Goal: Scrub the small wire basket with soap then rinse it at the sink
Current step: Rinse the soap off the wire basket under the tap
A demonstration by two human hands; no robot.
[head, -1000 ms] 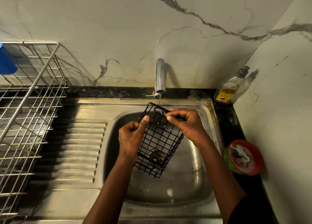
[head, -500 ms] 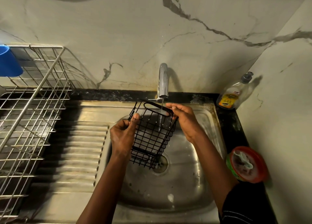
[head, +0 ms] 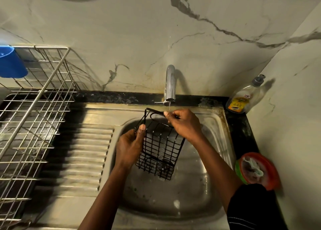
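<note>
While a thin stream of water [head: 168, 106] falls from the curved chrome tap [head: 170, 84], the small black wire basket [head: 160, 144] hangs in both hands over the bowl of the stainless steel sink [head: 213, 160], just below the spout. Its long axis runs from about 11 o'clock at the rim to 5 o'clock at the base, so the open mouth tips up toward the tap and the closed bottom points down over the drain. The left hand [head: 129, 146] comes in from 7 o'clock and grips the basket's left edge, thumb pressed against the upper corner of the wire, fingers curled behind. The right hand [head: 185, 125] reaches in from 4 o'clock, wrist bent, and pinches the looped handle at the rim between thumb and fingertips, right under the stream. A dark sleeve [head: 251, 207] covers the right upper arm.

At 9 o'clock of the sink stands a silver wire dish rack [head: 34, 108] with a blue plastic cup [head: 10, 63] hooked on its far corner. On the black tabletop [head: 241, 130] at 2 o'clock stands a clear pump bottle with a yellow label [head: 243, 99], and at 4 o'clock a round red and green tub [head: 257, 169] holding something crumpled.
</note>
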